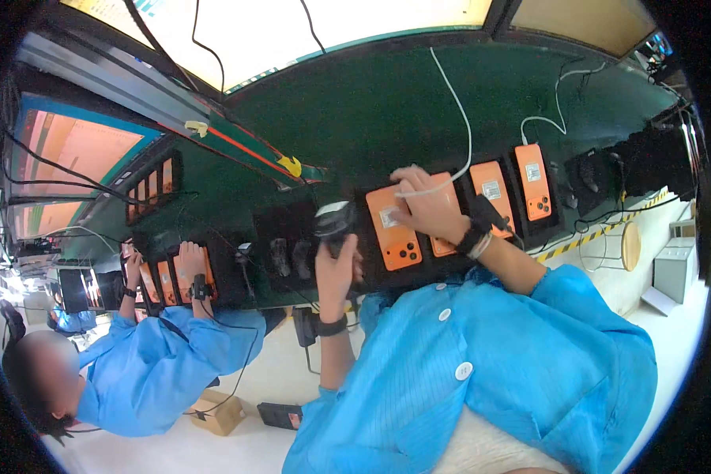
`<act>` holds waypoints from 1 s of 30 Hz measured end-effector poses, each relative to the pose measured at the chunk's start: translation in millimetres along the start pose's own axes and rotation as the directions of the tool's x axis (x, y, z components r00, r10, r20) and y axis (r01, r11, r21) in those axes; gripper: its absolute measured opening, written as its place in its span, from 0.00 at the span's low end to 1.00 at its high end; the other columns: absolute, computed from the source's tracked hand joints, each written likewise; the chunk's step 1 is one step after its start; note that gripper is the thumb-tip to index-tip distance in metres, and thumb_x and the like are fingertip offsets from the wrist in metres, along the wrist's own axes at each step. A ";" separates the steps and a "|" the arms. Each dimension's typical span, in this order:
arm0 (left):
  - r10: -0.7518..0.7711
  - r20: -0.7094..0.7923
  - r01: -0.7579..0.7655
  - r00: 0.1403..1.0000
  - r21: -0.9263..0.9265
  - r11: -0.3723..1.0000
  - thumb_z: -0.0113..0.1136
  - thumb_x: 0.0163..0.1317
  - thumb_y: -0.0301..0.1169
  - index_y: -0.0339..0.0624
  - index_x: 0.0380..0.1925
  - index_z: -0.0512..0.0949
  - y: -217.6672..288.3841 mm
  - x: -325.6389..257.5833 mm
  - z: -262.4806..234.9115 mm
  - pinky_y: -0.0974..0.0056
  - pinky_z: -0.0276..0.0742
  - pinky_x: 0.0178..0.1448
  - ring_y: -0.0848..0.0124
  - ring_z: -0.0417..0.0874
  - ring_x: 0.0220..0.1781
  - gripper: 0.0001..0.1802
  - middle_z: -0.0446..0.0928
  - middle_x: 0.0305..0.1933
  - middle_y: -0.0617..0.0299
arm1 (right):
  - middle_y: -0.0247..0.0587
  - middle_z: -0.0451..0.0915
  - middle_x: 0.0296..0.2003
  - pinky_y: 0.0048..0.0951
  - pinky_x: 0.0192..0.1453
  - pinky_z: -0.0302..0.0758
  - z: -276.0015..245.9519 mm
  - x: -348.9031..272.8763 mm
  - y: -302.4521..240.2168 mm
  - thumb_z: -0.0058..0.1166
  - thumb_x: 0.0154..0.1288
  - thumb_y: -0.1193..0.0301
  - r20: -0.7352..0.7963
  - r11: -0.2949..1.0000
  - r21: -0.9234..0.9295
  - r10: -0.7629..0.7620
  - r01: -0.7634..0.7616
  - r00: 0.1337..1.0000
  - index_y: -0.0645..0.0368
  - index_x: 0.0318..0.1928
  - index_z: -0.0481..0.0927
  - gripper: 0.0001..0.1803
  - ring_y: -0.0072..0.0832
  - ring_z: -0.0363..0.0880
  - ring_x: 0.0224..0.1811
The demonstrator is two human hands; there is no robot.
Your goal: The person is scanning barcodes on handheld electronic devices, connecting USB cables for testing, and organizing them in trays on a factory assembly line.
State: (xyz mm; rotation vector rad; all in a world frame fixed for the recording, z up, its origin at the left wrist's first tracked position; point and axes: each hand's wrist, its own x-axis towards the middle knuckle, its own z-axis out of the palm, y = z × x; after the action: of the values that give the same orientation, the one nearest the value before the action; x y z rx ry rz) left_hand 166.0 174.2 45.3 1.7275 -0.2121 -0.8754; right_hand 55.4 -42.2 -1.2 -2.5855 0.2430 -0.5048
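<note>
My left hand (338, 265) is closed round the grip of a black handheld scanner (332, 221), whose head has a pale panel. It is left of the nearest orange phone (399, 243). Over the phones is my right hand (430, 209), its fingers bent at the end of a white cable (464, 118). That cable runs down from the screen and across the hand. Under the hand lies a second orange phone (444, 245), partly hidden. To its right are a third orange phone (491, 189) and a fourth (534, 183), which has another white cable (541, 120) at its top edge. The phones lie camera side up.
A large lit screen (332, 31) stands behind the green bench (355, 110). Black dark-coloured items (288, 257) lie left of the scanner. At far left a co-worker in a blue smock (150, 367) handles more orange phones (166, 280). A stool (630, 246) stands at right.
</note>
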 end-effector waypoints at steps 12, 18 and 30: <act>0.129 -0.069 -0.082 0.989 0.469 0.879 0.55 0.66 0.50 0.31 0.54 0.69 -148.8 101.5 -1.5 0.48 0.73 0.56 0.36 0.74 0.58 0.31 0.76 0.50 0.28 | 0.60 0.72 0.50 0.48 0.61 0.68 -0.1 7.0 -25.2 0.58 0.61 0.63 0.069 0.996 -0.033 -0.077 0.080 0.995 0.70 0.43 0.71 0.21 0.55 0.70 0.57; 0.186 -0.019 -0.161 0.982 0.420 0.893 0.57 0.65 0.42 0.28 0.52 0.68 -199.9 135.0 3.0 0.46 0.68 0.61 0.38 0.71 0.60 0.27 0.72 0.53 0.30 | 0.55 0.72 0.43 0.47 0.55 0.70 -5.1 10.2 -29.5 0.58 0.59 0.65 0.166 0.995 0.092 0.018 -0.034 0.986 0.65 0.41 0.71 0.17 0.53 0.72 0.50; 0.466 0.271 -0.383 0.842 -0.308 0.871 0.57 0.66 0.30 0.34 0.53 0.73 -2.2 21.0 38.3 0.63 0.74 0.55 0.68 0.80 0.51 0.18 0.78 0.50 0.50 | 0.43 0.80 0.43 0.27 0.51 0.75 -76.3 24.4 -48.5 0.48 0.71 0.77 0.163 0.807 0.590 -0.088 -0.026 0.983 0.65 0.43 0.81 0.08 0.28 0.78 0.48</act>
State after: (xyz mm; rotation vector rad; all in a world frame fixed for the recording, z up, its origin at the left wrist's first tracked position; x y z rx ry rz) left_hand 155.5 134.4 30.5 1.2207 -0.6698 -0.8154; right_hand 51.4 -39.7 92.3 -2.0014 -0.0268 -0.2859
